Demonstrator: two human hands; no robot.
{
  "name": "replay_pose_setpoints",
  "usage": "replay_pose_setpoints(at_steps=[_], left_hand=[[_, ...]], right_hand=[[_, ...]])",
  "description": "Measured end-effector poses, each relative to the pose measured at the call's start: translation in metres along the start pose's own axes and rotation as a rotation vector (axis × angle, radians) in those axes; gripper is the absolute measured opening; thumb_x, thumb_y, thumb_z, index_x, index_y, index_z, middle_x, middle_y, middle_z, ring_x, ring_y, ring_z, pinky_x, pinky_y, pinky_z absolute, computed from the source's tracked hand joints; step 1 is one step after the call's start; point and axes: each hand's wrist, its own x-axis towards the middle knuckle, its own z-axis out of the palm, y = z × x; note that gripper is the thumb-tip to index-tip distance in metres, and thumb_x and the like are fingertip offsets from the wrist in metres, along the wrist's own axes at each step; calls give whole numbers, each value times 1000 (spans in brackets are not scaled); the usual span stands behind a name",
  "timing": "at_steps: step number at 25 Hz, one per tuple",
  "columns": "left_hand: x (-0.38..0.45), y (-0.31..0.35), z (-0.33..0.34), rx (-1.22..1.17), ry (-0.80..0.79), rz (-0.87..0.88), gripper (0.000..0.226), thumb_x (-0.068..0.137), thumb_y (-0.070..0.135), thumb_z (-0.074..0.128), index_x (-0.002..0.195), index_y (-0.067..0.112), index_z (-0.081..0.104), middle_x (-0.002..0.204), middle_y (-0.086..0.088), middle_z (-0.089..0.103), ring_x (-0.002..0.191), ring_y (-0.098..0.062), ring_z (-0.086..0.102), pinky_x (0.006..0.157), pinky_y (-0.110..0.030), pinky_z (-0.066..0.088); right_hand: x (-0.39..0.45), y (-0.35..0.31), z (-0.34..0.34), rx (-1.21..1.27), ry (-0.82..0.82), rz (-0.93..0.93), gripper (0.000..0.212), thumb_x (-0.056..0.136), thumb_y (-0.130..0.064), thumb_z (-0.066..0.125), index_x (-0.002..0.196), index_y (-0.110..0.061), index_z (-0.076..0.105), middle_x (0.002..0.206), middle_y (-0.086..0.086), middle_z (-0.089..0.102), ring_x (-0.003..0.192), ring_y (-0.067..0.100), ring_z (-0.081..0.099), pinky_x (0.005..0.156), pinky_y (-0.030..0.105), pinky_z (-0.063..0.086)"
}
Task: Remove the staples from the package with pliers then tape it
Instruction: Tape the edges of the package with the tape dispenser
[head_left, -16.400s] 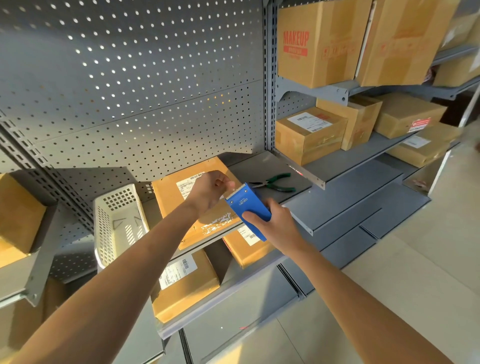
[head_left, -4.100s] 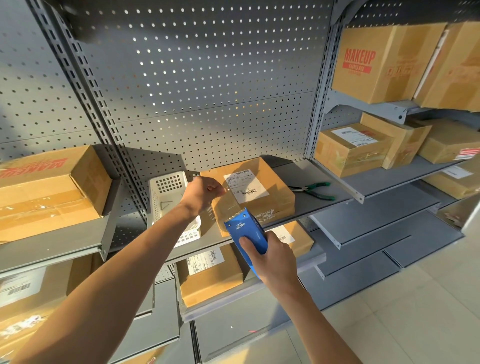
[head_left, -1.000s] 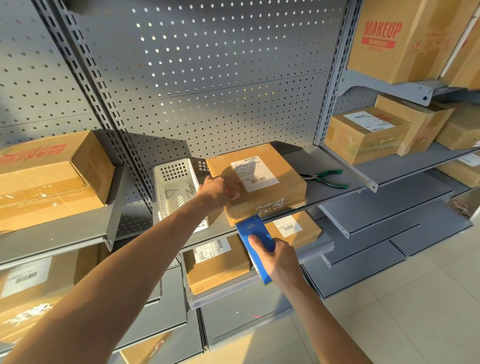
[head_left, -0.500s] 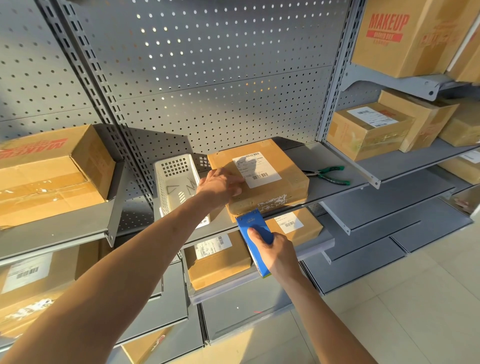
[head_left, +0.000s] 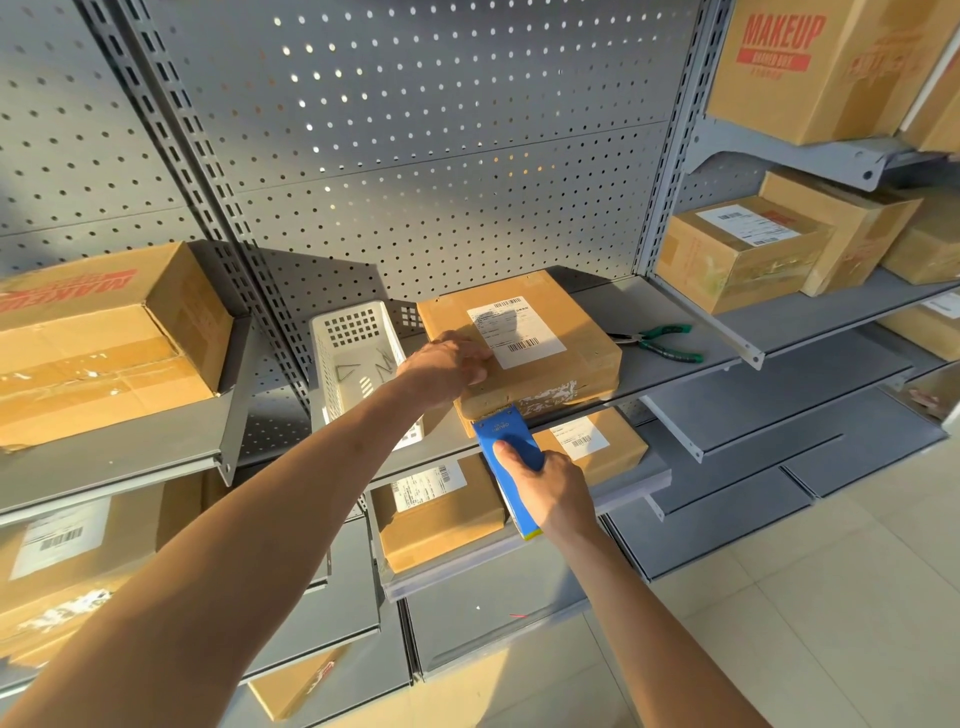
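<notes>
Package on shelf between basket left, pliers right.

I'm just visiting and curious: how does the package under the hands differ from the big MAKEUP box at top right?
The package is flat and low; the MAKEUP box is tall and bulky. The package carries a white barcode label; the MAKEUP box bears red print. The left hand rests on the package while the right hand holds a blue tape dispenser at its front edge; nothing touches the MAKEUP box. Both are brown cardboard on grey shelves.
</notes>
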Motion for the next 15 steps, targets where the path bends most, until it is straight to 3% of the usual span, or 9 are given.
replay_pose_setpoints(at_steps=[9, 15], left_hand=[[-9, 10, -2, 116, -9, 13, 41, 99, 41, 47, 140, 43, 51, 155, 8, 32, 138, -21, 39, 112, -36, 37], [-15, 8, -1, 121, 6, 45, 42, 99, 43, 46, 140, 44, 50, 155, 7, 32, 134, -21, 43, 107, -33, 41]], right_hand=[[1, -9, 1, -25, -16, 47, 85, 76, -93, 51, 99, -12, 63, 92, 5, 71, 86, 26, 72, 80, 43, 62], [-1, -18, -6, -50, -65, 50, 77, 79, -90, 52, 79, -13, 58, 82, 6, 69, 76, 25, 70, 67, 37, 53]])
